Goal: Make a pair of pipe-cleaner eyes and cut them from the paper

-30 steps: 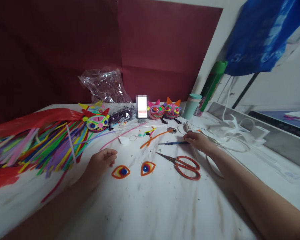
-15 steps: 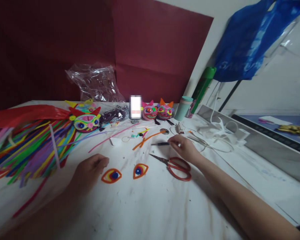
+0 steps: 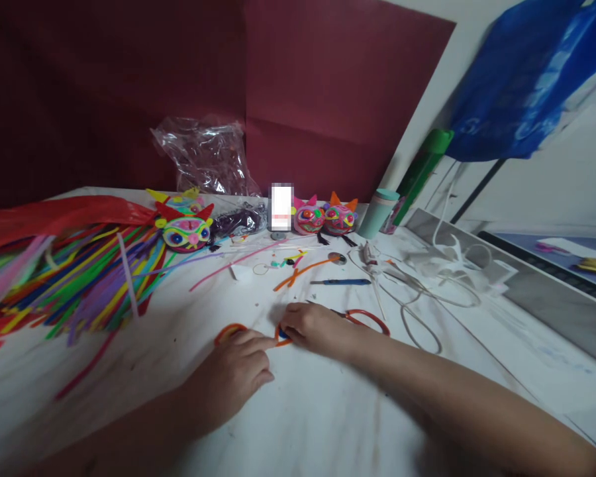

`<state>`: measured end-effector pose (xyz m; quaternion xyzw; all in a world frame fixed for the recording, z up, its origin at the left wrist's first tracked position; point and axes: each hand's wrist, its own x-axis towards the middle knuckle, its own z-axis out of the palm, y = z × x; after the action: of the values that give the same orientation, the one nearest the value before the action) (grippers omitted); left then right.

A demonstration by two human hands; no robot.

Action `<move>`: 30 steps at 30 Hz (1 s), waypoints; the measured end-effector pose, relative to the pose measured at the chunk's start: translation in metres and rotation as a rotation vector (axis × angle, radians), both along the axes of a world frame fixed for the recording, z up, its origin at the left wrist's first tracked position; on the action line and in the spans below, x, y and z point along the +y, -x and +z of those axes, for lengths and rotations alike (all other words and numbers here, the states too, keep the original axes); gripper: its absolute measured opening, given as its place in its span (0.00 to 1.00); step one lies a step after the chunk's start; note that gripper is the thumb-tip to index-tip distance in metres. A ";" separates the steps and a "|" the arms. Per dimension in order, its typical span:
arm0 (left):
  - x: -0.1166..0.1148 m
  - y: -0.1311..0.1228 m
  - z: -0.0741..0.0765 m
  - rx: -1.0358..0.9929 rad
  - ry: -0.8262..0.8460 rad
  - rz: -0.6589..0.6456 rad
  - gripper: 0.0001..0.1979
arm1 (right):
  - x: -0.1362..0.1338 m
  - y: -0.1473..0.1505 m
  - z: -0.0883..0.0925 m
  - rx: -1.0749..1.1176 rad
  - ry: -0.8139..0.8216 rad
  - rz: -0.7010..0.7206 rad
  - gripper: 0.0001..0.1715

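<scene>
Two eye shapes made of bent pipe cleaner with orange rims lie on the white table. My right hand [image 3: 312, 328] is closed over the right eye shape [image 3: 281, 342], its fingertips pinched at the blue centre. Most of this piece is hidden. My left hand [image 3: 231, 371] reaches over the left eye shape [image 3: 227, 330], covering much of it. Its index finger stretches to the near edge of the right piece. Red-handled scissors [image 3: 372, 317] lie partly behind my right hand. Beyond them is a slim blue-handled tool [image 3: 345, 282], like a craft knife.
Many coloured pipe cleaners [image 3: 94, 285] are heaped at the left. Decorated animal heads [image 3: 185, 228] stand along the back, with a green cup [image 3: 378, 213] to the right. Loose orange pipe cleaners [image 3: 302, 271] lie mid-table. A white cable [image 3: 427, 291] loops at the right.
My right hand has left the blue-handled tool and moved left and nearer, onto the right eye shape. My left hand has moved right, over the left eye shape. The view has shifted slightly.
</scene>
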<state>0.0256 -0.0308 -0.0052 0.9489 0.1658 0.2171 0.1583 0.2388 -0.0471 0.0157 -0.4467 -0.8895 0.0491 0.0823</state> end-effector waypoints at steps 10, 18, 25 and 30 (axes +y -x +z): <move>0.001 0.001 -0.004 -0.008 0.006 -0.036 0.08 | 0.007 0.017 0.015 -0.378 0.032 0.079 0.10; 0.000 0.001 0.000 0.022 -0.038 -0.037 0.09 | 0.015 0.012 0.008 -0.374 0.044 0.129 0.08; 0.002 -0.008 -0.009 0.035 -0.076 -0.011 0.06 | 0.013 0.013 0.017 -0.304 0.180 0.006 0.09; 0.002 -0.009 -0.013 0.082 -0.143 0.016 0.06 | 0.014 0.012 0.020 -0.272 0.239 0.008 0.09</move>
<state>0.0346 -0.0287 -0.0182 0.9645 0.1638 0.1905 0.0816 0.2268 -0.0329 0.0360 -0.4525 -0.8820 0.0938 -0.0925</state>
